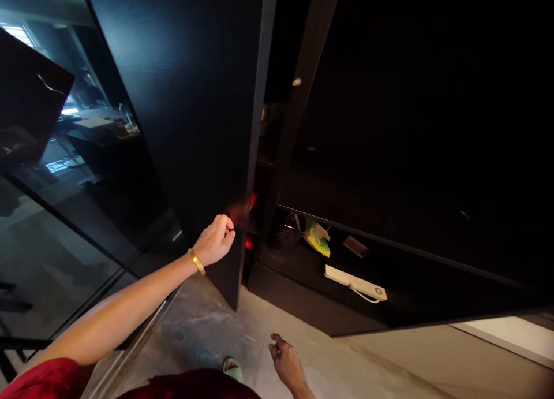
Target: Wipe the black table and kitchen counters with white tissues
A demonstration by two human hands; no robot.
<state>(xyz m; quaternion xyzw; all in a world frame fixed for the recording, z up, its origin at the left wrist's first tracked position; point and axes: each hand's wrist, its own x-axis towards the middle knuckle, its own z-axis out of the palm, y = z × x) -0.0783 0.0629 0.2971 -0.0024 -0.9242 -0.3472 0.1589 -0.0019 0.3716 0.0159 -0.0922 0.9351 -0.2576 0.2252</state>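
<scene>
Red sleeve [38, 379] and a pale green sandal [232, 369] lie nearest, while up from the sleeve the left hand [219, 240], a gold bangle [197, 261] at its wrist, curls into a narrow grip on the edge of a tall black cabinet door [186, 99]. That door stands swung open, its matte face dark and unmarked, with concrete floor [203, 329] below the grip. Right of the grip, a shelf holds a white power strip [355, 283], a yellow packet [318, 237] and a dark bag [285, 231], none yet taken, and the right hand [288, 358], lower down, hangs loosely open and empty.
</scene>
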